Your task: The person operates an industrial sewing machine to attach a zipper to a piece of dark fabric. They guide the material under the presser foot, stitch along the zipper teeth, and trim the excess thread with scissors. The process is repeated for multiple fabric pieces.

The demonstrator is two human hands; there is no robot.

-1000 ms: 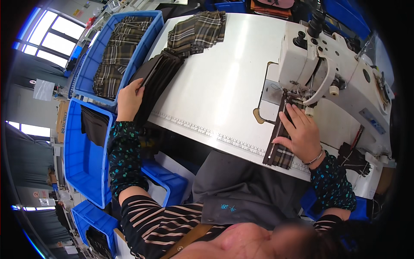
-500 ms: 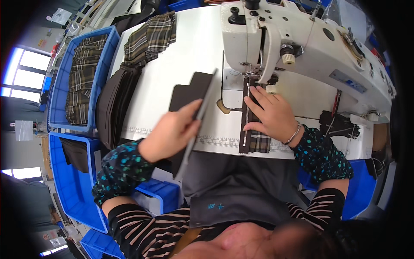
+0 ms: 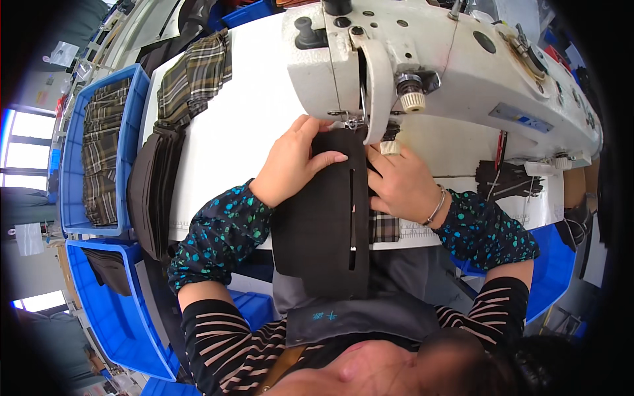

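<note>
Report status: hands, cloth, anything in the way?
Left hand on dark cloth, near sewing machine. Right hand at cloth's right edge. Dark cloth partly covering plaid piece.

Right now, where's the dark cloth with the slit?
The dark cloth is in the head view's middle, just left of the right hand, near the sewing machine.

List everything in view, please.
slotted panel: one, dark brown, between hands
plaid piece: one, brown, right of slotted panel
sewing machine: one, white, right
table: one, white, centre
panel stack: one, dark brown, table's left
plaid stack: one, brown, beyond that
plaid pieces: many, brown, upper-left bin
bins: several, blue, mostly left
dark strips: several, black, right
sleeve covers: two, dark spotted, forearms
left hand: one, bare, on slotted panel
right hand: one, bare, panel's right edge
</note>
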